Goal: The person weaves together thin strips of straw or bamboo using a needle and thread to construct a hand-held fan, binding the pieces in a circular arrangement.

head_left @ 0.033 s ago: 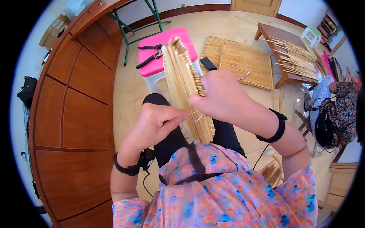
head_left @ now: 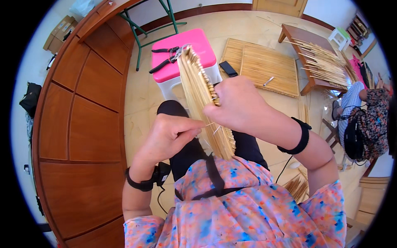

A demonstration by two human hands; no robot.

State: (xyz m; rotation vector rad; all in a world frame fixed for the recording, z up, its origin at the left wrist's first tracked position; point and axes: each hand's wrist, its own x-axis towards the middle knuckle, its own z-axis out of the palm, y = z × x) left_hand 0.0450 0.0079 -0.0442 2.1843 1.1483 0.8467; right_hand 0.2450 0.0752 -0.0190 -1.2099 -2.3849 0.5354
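Note:
A long mat-like bundle of straw-coloured stalks (head_left: 192, 84) runs from my lap toward the pink stool, its stalk ends lined up along the right edge. My right hand (head_left: 235, 99) is closed on that edge, about midway along the bundle. At the bundle's left side, my left hand (head_left: 171, 134) pinches a thin strand, which stretches toward my right hand; I cannot tell whether it is thread or wire. Short white ends of strand stick up between my hands. Black-handled pruning shears (head_left: 165, 60) lie on the pink stool (head_left: 198, 39), close to the bundle's far end.
A woven stalk panel (head_left: 269, 68) lies on the floor, with a black phone (head_left: 228, 69) and a white pen-like item (head_left: 268, 81) on it. Loose stalks (head_left: 322, 62) cover a low wooden table. A person (head_left: 368, 124) sits at right; a wooden cabinet (head_left: 95, 124) stands left.
The bundle's far end sits slightly lower, and more of the shears shows beside it. Both hands keep their hold with hardly any movement.

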